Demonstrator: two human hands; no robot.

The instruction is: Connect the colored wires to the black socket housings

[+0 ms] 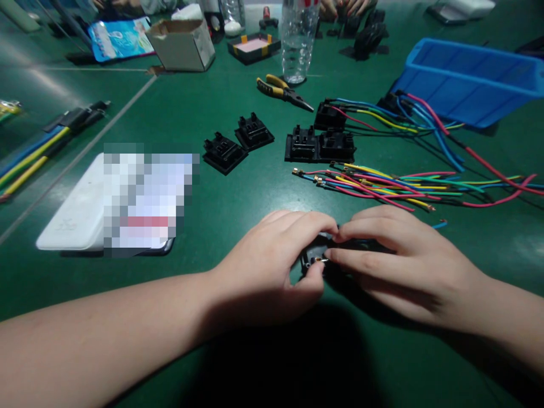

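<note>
Between my hands, low on the green table, is a black plastic socket housing (312, 255), mostly covered by fingers. My left hand (284, 255) is closed around its left side, thumb at the near edge and fingers at the far edge. My right hand (395, 260) reaches in from the right, fingertips pressed against the housing. A small brassy metal piece (319, 260) shows at the fingertips; whether my right hand grips it I cannot tell. Just beyond lies a bundle of coloured wires (382, 184) with metal terminals. More black housings (304, 143) sit behind it.
Two loose housings (225, 152) lie left of centre. Yellow-handled pliers (284, 92) rest near a clear plastic bottle (297, 45). A blue bin (463, 85) stands at the right back, a cardboard box (182, 45) at the left back. A white power bank (80, 209) lies left. Other people's hands (346, 8) show at the far edge.
</note>
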